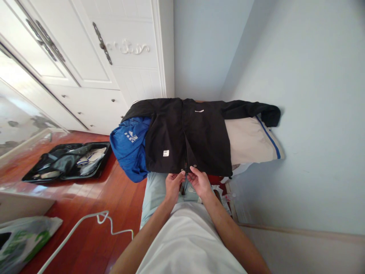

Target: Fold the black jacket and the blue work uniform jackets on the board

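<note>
A black jacket lies spread out with its front up, one sleeve stretched to the right and a small white label on its lower left part. Under it, a blue garment shows at the left and a beige cloth with a blue stripe at the right. My left hand pinches the bottom hem just left of the front opening. Close beside it, my right hand holds the hem on the other side of the opening. The two hands are a little apart, each near a round snap.
Behind stands a white wardrobe, with a pale wall at the right. On the wooden floor are an open black suitcase with clothes, a white cable and a plastic bag.
</note>
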`<state>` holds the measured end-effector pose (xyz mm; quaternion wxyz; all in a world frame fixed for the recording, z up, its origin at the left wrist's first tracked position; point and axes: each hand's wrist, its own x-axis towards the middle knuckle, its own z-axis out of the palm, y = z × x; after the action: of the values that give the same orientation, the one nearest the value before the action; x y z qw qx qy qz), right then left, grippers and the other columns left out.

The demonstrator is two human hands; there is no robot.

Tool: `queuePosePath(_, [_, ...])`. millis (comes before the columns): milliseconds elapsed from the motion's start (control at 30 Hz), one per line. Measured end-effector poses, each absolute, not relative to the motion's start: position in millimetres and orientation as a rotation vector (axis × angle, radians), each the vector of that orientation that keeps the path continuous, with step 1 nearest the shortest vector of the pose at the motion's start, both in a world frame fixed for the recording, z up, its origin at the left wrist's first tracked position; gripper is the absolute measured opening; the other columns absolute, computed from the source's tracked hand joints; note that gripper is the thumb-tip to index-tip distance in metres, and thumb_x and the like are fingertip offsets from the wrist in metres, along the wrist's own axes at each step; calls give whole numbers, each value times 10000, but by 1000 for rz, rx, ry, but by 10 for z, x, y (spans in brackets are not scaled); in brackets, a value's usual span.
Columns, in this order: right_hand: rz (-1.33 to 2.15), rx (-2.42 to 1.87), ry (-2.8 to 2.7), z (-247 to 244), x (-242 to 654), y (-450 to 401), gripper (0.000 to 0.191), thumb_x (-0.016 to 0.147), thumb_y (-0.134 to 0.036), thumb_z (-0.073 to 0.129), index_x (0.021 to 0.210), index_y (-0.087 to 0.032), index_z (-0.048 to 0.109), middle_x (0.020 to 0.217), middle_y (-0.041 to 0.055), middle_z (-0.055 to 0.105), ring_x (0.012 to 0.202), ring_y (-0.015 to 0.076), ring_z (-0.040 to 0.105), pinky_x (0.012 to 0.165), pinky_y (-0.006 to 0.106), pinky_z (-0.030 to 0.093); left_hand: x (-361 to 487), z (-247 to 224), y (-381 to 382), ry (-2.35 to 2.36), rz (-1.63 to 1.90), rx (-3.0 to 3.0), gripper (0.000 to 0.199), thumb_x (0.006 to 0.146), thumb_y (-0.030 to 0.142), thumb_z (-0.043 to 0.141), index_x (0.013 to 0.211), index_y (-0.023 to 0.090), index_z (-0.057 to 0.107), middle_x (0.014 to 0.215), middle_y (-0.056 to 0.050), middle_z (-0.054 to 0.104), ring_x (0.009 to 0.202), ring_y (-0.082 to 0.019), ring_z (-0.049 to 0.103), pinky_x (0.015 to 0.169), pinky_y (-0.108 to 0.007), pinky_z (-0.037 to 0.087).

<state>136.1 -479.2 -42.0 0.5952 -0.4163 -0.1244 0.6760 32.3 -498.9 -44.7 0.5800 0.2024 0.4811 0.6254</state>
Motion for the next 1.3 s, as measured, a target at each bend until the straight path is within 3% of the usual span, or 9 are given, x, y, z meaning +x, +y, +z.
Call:
queuePosePath(100, [1631,-994,-273,-408,1369,-4800,245,579,-263,884,684,-161,688,605,16,693,533,137,630,526,242,531,346,-423,-4993,1045,1405,418,385,543,362,875,745,126,648,682,-27,671,608,-125,630,626,-254,496])
queuePosePath(233, [1639,-1029,-374,-421,1364,-4806,324,586,-349,889,556,-155,631,502,-4,616,455,101,546,438,206,442,371,-420,-5020,998,1308,403,373,577,383,868,750,113,678,716,-59,705,649,-137,655,656,-257,511])
queuePosePath(433, [1562,-1121,-457,-417,1361,-4814,470,526,-390,906,434,-180,495,388,-68,431,361,51,350,348,203,277,363,-443,-4997,1033,1364,275,432,580,493,853,674,131,637,673,-71,708,603,-154,657,573,-253,502])
queuePosePath(600, [1505,-1033,-443,-376,1300,-4838,530,541,-399,881,405,-212,405,364,-85,374,368,51,291,369,225,257,359,-451,-4988,1112,1400,402,446,567,532,848,603,135,646,608,-60,687,549,-143,620,563,-256,489])
queuePosePath(867, [1461,-949,-231,-342,1148,-4750,574,490,-336,878,441,-214,319,371,-106,329,362,37,282,368,220,249,256,-466,-5004,1385,1330,942,555,712,671,680,577,133,714,530,-55,647,516,-148,556,544,-257,419])
queuePosePath(967, [1529,-929,-217,-355,1137,-4740,569,568,-332,839,479,-217,289,383,-112,297,360,36,279,368,210,280,241,-495,-5001,1427,1328,990,553,721,672,670,552,146,704,494,-41,614,494,-138,525,518,-251,391])
queuePosePath(1067, [1644,-940,-244,-356,1179,-4766,521,639,-325,797,512,-217,303,401,-112,290,362,37,282,367,199,300,264,-524,-5015,1451,1363,904,533,694,658,703,529,152,673,494,-34,606,486,-128,514,512,-244,389])
queuePosePath(1167, [1681,-985,-248,-353,1243,-4821,475,604,-342,818,529,-206,369,426,-96,369,371,37,302,358,188,291,307,-551,-5028,1391,1390,746,519,664,649,732,582,140,674,554,-44,644,520,-132,550,544,-245,428])
queuePosePath(1300, [1690,-1176,-444,-392,1321,-4888,451,654,-551,758,558,-189,506,443,-55,470,350,56,349,342,197,274,333,-596,-5027,1298,1404,636,490,635,604,781,656,126,674,612,-44,663,573,-139,591,578,-250,462])
